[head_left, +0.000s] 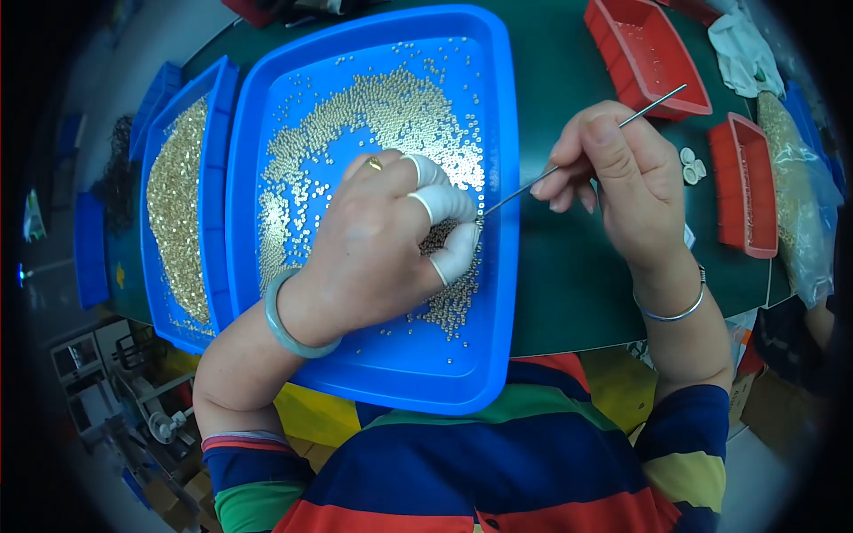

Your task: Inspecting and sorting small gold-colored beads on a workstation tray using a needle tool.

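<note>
My right hand (626, 173) pinches a thin metal rod (656, 102) between thumb and fingers, to the right of a large blue tray (505, 293). The rod slants down and left to the fingertips of my left hand (360, 226). White finger cots (435, 202) cover several fingers of that hand, which are drawn together over the tray. Whatever lies between them is hidden. Small gold-coloured ring-like metal pieces (382, 102) spread over the tray's floor, with a darker cluster (451, 306) below the left fingertips.
Left of the tray, a blue bin (213, 169) holds a heap of gold-coloured pieces (178, 204). Two red bins (689, 105) (742, 186) stand at the right, near white finger cots (693, 167) and a clear bag of pieces (786, 169). A green tabletop (569, 293) lies beneath.
</note>
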Action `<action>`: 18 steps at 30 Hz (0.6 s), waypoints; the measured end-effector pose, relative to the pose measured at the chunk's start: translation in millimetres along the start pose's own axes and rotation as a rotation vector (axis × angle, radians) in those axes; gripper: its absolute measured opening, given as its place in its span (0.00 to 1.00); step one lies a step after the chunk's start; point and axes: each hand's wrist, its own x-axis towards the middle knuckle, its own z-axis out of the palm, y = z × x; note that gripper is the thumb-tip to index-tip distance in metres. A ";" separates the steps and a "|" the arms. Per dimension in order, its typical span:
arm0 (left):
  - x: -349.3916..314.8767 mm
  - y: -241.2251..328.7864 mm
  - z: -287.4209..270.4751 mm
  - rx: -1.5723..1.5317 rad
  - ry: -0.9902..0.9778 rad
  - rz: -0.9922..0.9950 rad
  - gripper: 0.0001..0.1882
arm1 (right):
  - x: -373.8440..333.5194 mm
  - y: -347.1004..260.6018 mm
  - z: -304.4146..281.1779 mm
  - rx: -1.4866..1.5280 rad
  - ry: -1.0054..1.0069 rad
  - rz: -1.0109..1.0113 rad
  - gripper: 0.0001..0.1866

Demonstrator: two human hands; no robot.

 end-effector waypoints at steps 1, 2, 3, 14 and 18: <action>13.3 1.9 -3.2 0.017 0.026 0.021 0.08 | 2.1 -7.9 -7.7 -0.002 0.034 -0.084 0.16; 29.3 5.0 -5.9 0.031 0.053 0.047 0.08 | 4.2 -16.5 -17.5 -0.008 0.071 -0.171 0.16; 49.8 12.1 -8.4 0.060 0.053 0.081 0.06 | 5.6 -25.4 -28.1 -0.016 0.108 -0.258 0.17; 230.5 67.4 48.6 -0.050 0.045 0.129 0.08 | 4.8 -85.9 -127.9 -0.627 0.586 -0.697 0.12; 248.2 72.6 65.2 -0.047 0.061 0.115 0.08 | 6.2 -85.7 -149.7 -0.912 0.586 -0.726 0.13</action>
